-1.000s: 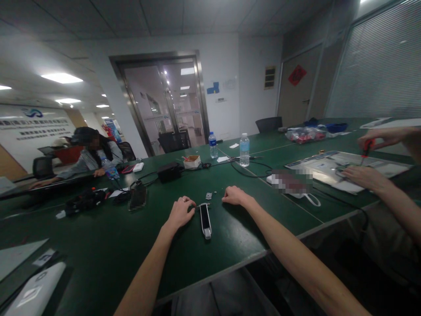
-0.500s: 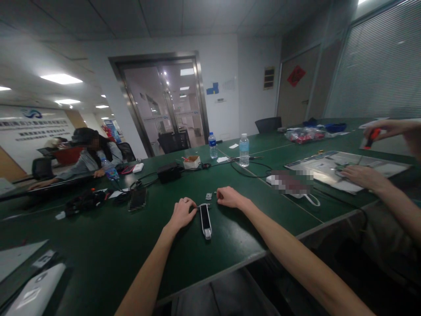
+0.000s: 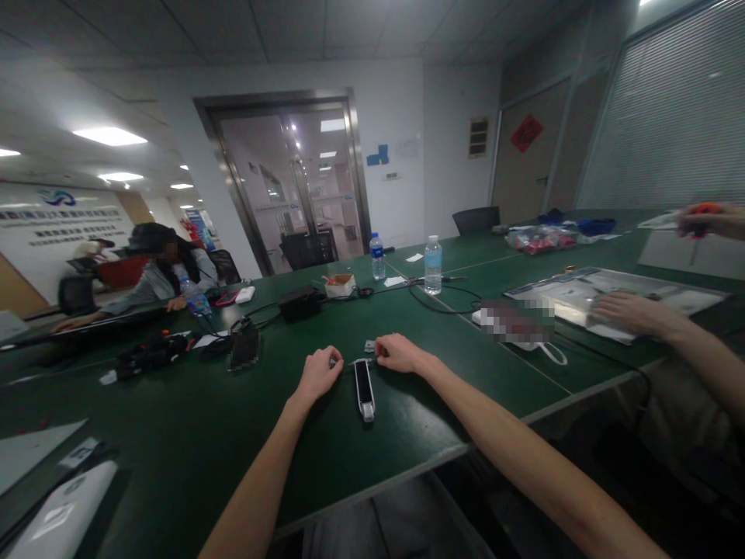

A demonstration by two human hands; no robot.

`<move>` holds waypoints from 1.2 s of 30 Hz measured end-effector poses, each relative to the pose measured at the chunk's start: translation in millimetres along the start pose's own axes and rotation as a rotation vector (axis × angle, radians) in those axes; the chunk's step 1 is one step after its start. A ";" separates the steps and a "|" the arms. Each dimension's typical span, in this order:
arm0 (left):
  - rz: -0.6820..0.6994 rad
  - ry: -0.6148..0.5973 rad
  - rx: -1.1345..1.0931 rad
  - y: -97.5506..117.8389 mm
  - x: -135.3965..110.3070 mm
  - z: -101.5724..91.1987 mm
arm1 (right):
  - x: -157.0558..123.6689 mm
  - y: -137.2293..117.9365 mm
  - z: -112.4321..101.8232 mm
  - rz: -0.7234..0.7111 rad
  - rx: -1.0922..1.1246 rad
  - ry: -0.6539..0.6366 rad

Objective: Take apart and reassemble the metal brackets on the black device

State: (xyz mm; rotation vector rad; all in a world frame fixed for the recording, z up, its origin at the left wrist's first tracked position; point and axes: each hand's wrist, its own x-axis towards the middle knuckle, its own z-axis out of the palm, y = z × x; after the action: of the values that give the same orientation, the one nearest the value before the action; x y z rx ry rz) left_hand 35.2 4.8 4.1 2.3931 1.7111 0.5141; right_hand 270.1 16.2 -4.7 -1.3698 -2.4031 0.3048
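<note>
Gadget [image 3: 364, 388] front and centre: slim white body, black face, lying flat on the green bench [image 3: 431, 431] with its narrow end pointing at the wearer. A thin crosspiece [image 3: 358, 362] sits across its far end, too small to make out properly.

Left hand [image 3: 319, 371] is just left of the gadget's far end, fingers curled in toward it. Right hand [image 3: 399, 355] is just off to the right of that same end, thumb and fingertips drawn together by the crosspiece. Honestly can't tell if either one is gripping anything, the tips are too tiny to read. Little grey piece [image 3: 369, 346] lies just beyond the gadget, right by the right hand's fingers.

Further past the gadget you've got a small open box [image 3: 339, 287], a blue-capped bottle [image 3: 378, 259] and a pale-labelled bottle [image 3: 432, 268]. Well off to the gadget's right, a co-worker has one hand on a silvery panel [image 3: 567, 301] and a red-and-black tool [image 3: 704, 211] in the other. Far left of the gadget there's another person in a dark cap [image 3: 147, 237].
</note>
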 end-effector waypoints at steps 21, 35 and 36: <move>0.150 -0.032 -0.061 -2.8 1.0 -0.9 | -1.4 -4.2 1.8 -0.008 -0.032 -0.036; 0.195 -0.066 -0.074 -7.9 2.2 2.3 | -2.6 -11.6 -1.5 -0.021 -0.022 -0.052; 0.194 -0.067 -0.077 -8.7 2.5 2.9 | -2.3 -11.2 -1.1 -0.027 -0.023 -0.051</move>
State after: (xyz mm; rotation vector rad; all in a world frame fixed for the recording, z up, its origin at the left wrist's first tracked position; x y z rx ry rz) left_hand 29.3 10.2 -0.9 2.5046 1.4141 0.5095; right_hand 262.8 8.5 -0.2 -1.3536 -2.4719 0.3089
